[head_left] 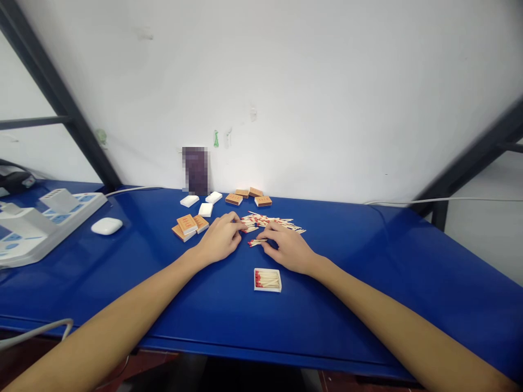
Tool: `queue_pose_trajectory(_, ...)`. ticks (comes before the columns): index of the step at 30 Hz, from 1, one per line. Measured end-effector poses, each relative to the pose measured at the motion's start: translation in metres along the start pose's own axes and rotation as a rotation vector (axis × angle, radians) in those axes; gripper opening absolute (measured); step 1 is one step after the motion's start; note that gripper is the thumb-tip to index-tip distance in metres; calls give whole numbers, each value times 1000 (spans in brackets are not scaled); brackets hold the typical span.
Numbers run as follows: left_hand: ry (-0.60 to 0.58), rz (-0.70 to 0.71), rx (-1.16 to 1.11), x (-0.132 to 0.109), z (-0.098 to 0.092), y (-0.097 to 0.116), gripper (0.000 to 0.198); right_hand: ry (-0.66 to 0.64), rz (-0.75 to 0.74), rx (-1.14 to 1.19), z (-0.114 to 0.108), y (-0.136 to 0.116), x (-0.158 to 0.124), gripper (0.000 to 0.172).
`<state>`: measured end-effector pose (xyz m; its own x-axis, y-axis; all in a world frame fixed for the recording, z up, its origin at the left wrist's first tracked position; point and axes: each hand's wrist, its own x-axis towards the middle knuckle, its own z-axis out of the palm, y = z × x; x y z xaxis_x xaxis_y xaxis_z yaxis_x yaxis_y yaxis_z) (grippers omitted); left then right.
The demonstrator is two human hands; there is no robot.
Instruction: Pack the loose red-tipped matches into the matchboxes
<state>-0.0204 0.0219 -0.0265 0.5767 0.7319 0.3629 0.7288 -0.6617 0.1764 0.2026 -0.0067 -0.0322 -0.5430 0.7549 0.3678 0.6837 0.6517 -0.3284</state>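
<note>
On the blue desk lies a loose pile of red-headed matches (281,222). My left hand (220,237) is at the pile's left edge, its fingers curled and closed on matches there; how many is hidden. Just in front of the pile, my right hand (291,249) pinches a small bunch of matches (254,243), their red heads pointing left. Nearer to me sits a white matchbox tray (267,289), open at the top, with a layer of matches inside, heads to the left.
Orange matchboxes (187,224) are stacked left of my left hand, and several more matchboxes (234,199) lie by the wall. White trays (206,209) rest between them, near a blurred dark upright object (196,171). Further left are a white earbud case (107,226) and power strip (81,209).
</note>
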Motion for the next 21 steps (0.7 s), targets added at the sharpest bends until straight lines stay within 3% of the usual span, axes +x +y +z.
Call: queue_pose_trajectory(21,-22,97,-6,1,-2,0,32,19,-24,6,3,3,-1,19)
